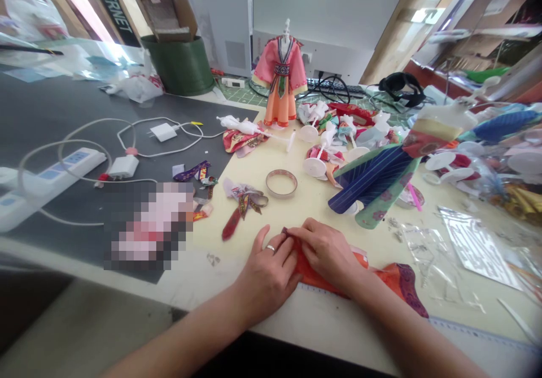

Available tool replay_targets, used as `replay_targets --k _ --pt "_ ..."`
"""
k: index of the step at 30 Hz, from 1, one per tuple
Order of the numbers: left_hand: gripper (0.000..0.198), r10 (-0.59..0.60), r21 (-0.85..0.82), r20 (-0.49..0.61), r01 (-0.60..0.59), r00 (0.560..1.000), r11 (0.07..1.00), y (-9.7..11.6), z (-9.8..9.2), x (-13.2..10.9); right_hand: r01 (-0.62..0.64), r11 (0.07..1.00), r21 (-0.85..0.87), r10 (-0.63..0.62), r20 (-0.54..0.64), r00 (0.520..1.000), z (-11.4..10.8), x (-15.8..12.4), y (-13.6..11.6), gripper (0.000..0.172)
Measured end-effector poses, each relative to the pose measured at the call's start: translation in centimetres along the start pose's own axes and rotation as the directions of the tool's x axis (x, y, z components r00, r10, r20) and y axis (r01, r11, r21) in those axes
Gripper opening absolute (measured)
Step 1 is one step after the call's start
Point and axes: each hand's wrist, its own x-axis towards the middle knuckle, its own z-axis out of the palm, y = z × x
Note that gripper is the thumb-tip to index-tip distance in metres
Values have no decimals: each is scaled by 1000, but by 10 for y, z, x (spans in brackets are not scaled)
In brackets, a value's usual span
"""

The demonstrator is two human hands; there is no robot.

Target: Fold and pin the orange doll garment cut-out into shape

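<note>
My left hand [269,270], a ring on one finger, and my right hand [324,253] both pinch a piece of orange-red cloth [322,279] at the table's front edge. Its patterned tail [404,287] trails off to the right. Just beyond my left hand lie a narrow patterned ribbon trim [243,205] and a round fabric-covered band [282,183]. Farther back stands a miniature pink-and-orange robe [282,78] on a white stand. A navy striped garment piece [372,177] lies to the upper right of my right hand.
Several white doll stands and fabric scraps [339,135] crowd the cream mat [305,214]. A power strip [51,183], white chargers and cables lie on the dark mat [55,242] to the left. A blurred patch [148,225] hides one item. Clear plastic sheets [474,248] lie right.
</note>
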Motion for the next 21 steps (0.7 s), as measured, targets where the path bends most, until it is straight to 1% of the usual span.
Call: replay_targets --k 16,21 --pt "30 -12 -12 14 12 1000 1000 0 1 -1 3 998 -70 -3 8 1000 1 3 -2 35" --pt "30 -48 -25 22 48 999 999 0 0 -2 5 995 -96 -3 19 1000 0 3 -3 34"
